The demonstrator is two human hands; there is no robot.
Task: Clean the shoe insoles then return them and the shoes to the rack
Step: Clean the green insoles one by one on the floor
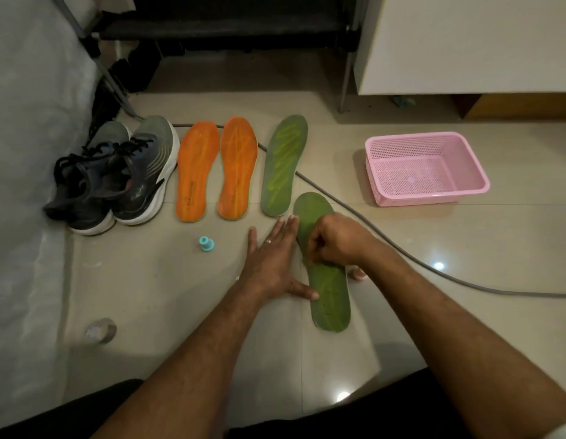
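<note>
On floor, left hand (273,258) flat steadying green insole (330,296), right hand (334,240) curled, contents unclear

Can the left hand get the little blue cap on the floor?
Probably yes. The left hand lies flat beside the green insole, and only bare floor lies between it and the blue cap.

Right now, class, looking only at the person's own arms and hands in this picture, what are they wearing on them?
Both forearms are bare, with no sleeves in view. The left hand wears a thin silver-coloured ring on one finger. The right hand shows no ring, glove or watch that can be seen.
</note>
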